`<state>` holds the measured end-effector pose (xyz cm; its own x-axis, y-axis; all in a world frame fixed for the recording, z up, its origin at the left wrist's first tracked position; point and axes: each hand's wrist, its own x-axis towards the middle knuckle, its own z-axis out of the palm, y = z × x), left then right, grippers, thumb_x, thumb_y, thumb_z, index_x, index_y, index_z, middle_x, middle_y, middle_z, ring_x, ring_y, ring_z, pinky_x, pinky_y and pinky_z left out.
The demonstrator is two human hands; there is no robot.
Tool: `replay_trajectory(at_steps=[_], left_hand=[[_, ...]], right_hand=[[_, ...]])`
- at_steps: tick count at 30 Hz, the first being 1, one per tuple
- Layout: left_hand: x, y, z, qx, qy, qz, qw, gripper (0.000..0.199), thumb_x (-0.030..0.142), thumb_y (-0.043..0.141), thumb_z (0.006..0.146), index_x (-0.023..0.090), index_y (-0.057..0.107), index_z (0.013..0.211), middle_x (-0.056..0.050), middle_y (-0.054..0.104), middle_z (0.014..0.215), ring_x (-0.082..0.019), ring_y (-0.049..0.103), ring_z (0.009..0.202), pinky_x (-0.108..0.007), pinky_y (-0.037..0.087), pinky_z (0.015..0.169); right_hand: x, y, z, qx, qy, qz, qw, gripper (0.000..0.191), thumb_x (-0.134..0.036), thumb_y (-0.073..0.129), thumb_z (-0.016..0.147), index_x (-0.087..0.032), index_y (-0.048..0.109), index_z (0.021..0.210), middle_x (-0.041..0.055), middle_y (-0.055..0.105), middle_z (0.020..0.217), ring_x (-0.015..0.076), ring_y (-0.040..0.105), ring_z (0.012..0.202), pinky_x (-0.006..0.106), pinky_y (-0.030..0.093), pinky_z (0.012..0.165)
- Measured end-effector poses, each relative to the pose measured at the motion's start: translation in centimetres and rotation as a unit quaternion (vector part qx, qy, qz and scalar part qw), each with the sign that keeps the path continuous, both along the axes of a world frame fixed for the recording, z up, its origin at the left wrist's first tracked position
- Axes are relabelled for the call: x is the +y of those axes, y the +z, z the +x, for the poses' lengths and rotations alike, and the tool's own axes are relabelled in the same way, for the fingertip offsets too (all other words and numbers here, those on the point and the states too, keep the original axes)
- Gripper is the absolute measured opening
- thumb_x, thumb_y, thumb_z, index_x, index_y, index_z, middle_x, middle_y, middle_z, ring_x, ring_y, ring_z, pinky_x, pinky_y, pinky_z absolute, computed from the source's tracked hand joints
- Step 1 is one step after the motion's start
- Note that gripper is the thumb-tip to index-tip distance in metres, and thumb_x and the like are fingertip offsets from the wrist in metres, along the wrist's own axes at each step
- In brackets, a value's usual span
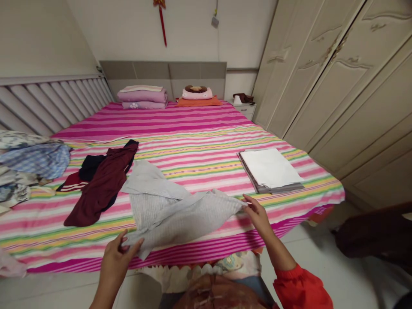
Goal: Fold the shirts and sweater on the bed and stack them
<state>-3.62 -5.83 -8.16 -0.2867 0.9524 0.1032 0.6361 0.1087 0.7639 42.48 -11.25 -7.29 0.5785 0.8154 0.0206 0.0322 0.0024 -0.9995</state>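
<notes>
A light grey ribbed garment (180, 219), perhaps a shirt, lies crumpled and partly folded along the near side of the bed. My left hand (117, 255) grips its near left edge between thumb and fingers. At the opposite end, my right hand (258, 214) pinches a corner, drawing the cloth out to the right. Beyond that hand rests a flat stack of folded clothes (270, 167) with a white piece on top. A maroon garment (99, 184) is spread left of the grey one, over dark clothing (92, 166).
Rumpled clothes, including a blue checked piece (45, 159), are heaped at far left. The striped bed sheet (199, 150) reaches the headboard (141, 71), where folded purple bedding (143, 95) and a pink pillow (197, 93) sit. A wardrobe (322, 77) stands right.
</notes>
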Motion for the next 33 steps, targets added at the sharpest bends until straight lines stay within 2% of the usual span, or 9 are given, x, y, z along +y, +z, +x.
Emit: replay_trajectory(at_steps=[7,10,16,19,22,25,28,30,33], left_hand=[[0.2,-0.6,-1.6,0.095,-0.074,-0.082,0.989,0.056,0.07,0.063,0.049,0.02,0.069,0.073,-0.008,0.063,0.072,-0.031,0.062,0.078,-0.04,0.05,0.074],[-0.2,-1.5,-2.4,0.112,-0.082,-0.075,0.987,0.044,0.066,0.061,0.052,0.023,0.058,0.061,-0.007,0.063,0.069,-0.029,0.061,0.076,-0.037,0.049,0.069],[-1.4,-2.1,-2.0,0.02,-0.084,-0.107,0.99,0.047,0.065,0.068,0.055,0.024,0.049,0.062,0.0,0.068,0.07,-0.02,0.06,0.064,-0.027,0.046,0.059],[-1.4,-0.8,-1.4,-0.07,-0.112,-0.179,0.975,0.055,0.066,0.075,0.047,0.022,0.064,0.078,-0.002,0.072,0.08,-0.02,0.063,0.066,-0.026,0.048,0.055],[-0.5,2.1,-1.0,-0.146,-0.117,-0.236,0.954,0.058,0.062,0.079,0.047,0.02,0.07,0.086,-0.004,0.074,0.085,-0.023,0.068,0.078,-0.027,0.054,0.062],[0.7,5.1,-1.2,-0.264,-0.049,-0.155,0.951,0.052,0.053,0.084,0.046,0.021,0.069,0.084,0.0,0.072,0.077,-0.019,0.068,0.075,-0.025,0.056,0.065],[1.1,6.4,-2.2,-0.383,0.047,-0.048,0.921,0.057,0.043,0.089,0.033,0.024,0.067,0.082,0.005,0.071,0.073,-0.015,0.066,0.067,-0.022,0.057,0.064],[0.7,5.7,-3.4,-0.373,0.035,-0.063,0.925,0.055,0.043,0.09,0.031,0.024,0.07,0.078,0.002,0.074,0.078,-0.019,0.069,0.076,-0.025,0.059,0.069],[-0.3,2.8,-5.3,-0.225,-0.098,-0.13,0.961,0.043,0.046,0.089,0.03,0.022,0.071,0.06,-0.005,0.075,0.082,-0.028,0.07,0.089,-0.031,0.059,0.074]], right_hand=[[-0.4,0.0,-0.3,-0.151,0.115,-0.035,0.981,0.023,-0.045,0.074,0.063,-0.023,0.073,0.069,0.0035,0.064,0.071,0.0221,0.059,0.074,0.034,0.046,0.071],[-1.0,0.3,-0.4,-0.199,0.15,-0.008,0.968,0.016,-0.037,0.072,0.066,-0.022,0.066,0.064,0.0056,0.066,0.083,0.0236,0.06,0.084,0.033,0.047,0.074],[-2.1,-0.2,-0.7,-0.106,0.173,-0.069,0.977,0.024,-0.042,0.071,0.069,-0.022,0.06,0.078,-0.0039,0.055,0.065,0.0141,0.051,0.057,0.026,0.042,0.054],[-1.9,-0.2,-0.5,-0.023,0.208,-0.111,0.972,0.04,-0.052,0.075,0.064,-0.02,0.065,0.087,-0.0031,0.058,0.07,0.015,0.056,0.058,0.028,0.046,0.055],[-1.0,1.4,-0.1,-0.003,0.243,-0.125,0.962,0.042,-0.056,0.075,0.063,-0.018,0.068,0.08,-0.0014,0.062,0.067,0.0159,0.058,0.06,0.03,0.048,0.06],[-0.1,4.3,0.3,-0.012,0.227,-0.054,0.972,0.031,-0.046,0.08,0.062,-0.019,0.071,0.075,0.0006,0.066,0.07,0.0163,0.059,0.067,0.03,0.048,0.067],[-0.1,6.5,0.9,0.004,0.247,0.056,0.967,0.017,-0.037,0.078,0.069,-0.022,0.072,0.072,0.0032,0.068,0.087,0.0175,0.062,0.081,0.03,0.049,0.076],[-0.5,6.5,1.6,-0.025,0.305,0.065,0.95,0.011,-0.032,0.076,0.07,-0.022,0.073,0.067,0.0054,0.068,0.095,0.0186,0.063,0.085,0.031,0.049,0.076],[-1.4,3.9,2.7,-0.123,0.331,-0.007,0.936,0.008,-0.021,0.071,0.067,-0.021,0.073,0.059,0.0067,0.068,0.088,0.0186,0.063,0.079,0.031,0.05,0.072]])
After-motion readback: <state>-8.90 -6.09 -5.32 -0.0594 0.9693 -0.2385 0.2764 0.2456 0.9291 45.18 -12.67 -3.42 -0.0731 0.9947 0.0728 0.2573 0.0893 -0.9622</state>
